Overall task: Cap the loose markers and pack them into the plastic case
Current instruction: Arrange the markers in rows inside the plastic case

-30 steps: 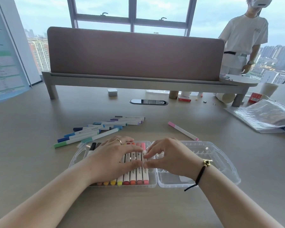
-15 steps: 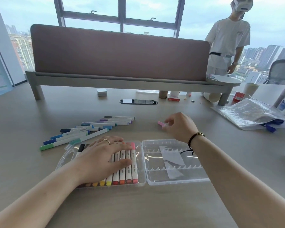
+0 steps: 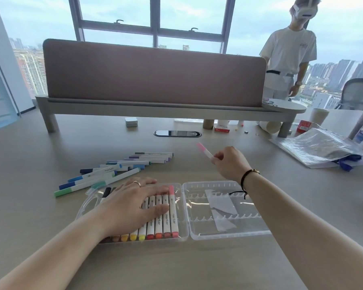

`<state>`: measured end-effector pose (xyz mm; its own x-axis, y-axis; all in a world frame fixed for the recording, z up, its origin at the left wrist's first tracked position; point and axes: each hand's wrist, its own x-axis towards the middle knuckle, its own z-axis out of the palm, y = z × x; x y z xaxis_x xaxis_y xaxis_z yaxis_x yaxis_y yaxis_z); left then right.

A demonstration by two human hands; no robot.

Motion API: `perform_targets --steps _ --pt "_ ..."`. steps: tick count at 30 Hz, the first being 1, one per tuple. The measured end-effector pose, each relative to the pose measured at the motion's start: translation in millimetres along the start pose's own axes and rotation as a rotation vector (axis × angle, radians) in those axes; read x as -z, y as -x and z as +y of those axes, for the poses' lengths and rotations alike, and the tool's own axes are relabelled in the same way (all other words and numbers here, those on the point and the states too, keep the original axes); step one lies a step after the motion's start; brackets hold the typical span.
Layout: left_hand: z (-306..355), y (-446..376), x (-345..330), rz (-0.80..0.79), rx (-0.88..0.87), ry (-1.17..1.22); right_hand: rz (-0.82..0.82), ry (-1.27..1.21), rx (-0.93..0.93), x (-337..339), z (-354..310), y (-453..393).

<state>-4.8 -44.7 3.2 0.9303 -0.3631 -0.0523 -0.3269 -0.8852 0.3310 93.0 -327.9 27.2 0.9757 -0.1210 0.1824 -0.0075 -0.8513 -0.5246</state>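
Right hand (image 3: 228, 164) pinches a pink marker (image 3: 204, 151) beyond the plastic case (image 3: 228, 233); left hand (image 3: 132, 204) lies flat on the packed markers (image 3: 166, 214); loose markers (image 3: 113, 171) lie left of the case.

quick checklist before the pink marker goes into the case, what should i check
1. Pink marker secure in the right hand: ok, pinched at the fingertips and lifted off the table.
2. Cap on the pink marker: ok at the far pink end; the end inside the grip is hidden, cannot tell.
3. Free space beside the last pink marker in the case: ok, a gap shows next to the case wall.
4. Packed markers held steady: ok, the left hand rests flat on them.
5. Lid half clear of the drop path: ok, lying open flat.
6. Loose markers on the table: not ok, still unpacked.
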Motion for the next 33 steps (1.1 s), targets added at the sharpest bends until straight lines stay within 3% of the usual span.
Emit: perform_targets --steps 2,5,8,13,21,25,30,33 --pt "1.0 0.6 1.6 -0.008 0.017 -0.008 -0.023 -0.334 -0.021 4.1 -18.7 21.0" --pt "2.9 1.1 2.5 -0.008 0.016 -0.018 -0.284 -0.967 -0.166 8.2 -39.7 55.1" --pt "2.3 1.7 2.5 -0.011 0.011 -0.025 -0.437 -1.147 -0.199 4.0 -44.2 77.6" --pt "5.9 3.8 4.7 -0.019 0.017 -0.033 -0.543 -1.039 -0.085 -5.6 -37.3 95.0" --pt "6.7 3.2 4.7 -0.027 0.024 -0.038 -0.557 -0.732 0.075 -17.8 -36.3 99.0" --pt "5.1 2.8 3.2 -0.018 0.023 -0.034 -0.513 -0.629 0.085 -18.0 -38.0 101.9" --pt "5.1 2.3 3.1 -0.017 0.017 -0.037 -0.377 -0.41 0.227 -24.3 -36.9 103.8" --pt "4.7 2.2 2.9 -0.011 0.01 -0.028 -0.395 -0.395 0.245 -20.9 -36.4 104.5"
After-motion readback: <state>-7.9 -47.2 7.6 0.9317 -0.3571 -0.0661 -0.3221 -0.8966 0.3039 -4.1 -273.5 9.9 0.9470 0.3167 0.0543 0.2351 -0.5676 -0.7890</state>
